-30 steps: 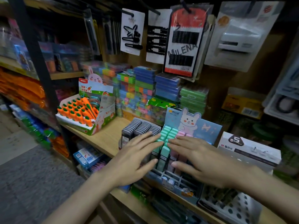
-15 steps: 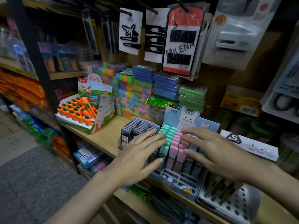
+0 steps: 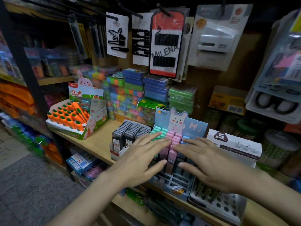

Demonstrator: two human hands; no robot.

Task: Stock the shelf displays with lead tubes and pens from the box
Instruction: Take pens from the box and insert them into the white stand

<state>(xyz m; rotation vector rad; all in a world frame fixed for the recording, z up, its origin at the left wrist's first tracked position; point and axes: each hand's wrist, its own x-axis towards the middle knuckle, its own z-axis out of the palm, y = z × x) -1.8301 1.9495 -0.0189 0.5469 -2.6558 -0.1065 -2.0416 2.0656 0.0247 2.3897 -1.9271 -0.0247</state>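
A blue display box (image 3: 172, 187) with a rabbit backboard stands on the wooden shelf (image 3: 91, 141), tilted back. Its grid slots hold upright pens with square caps: green (image 3: 158, 130) at the left, pink (image 3: 173, 139) in the middle, blue at the right; the front slots show bare. Just left of it, a small carton holds dark lead tubes (image 3: 130, 132) packed upright in rows.

Lead tube box (image 3: 130, 136) stands left of rabbit display (image 3: 177, 181) on shelf (image 3: 91, 141).
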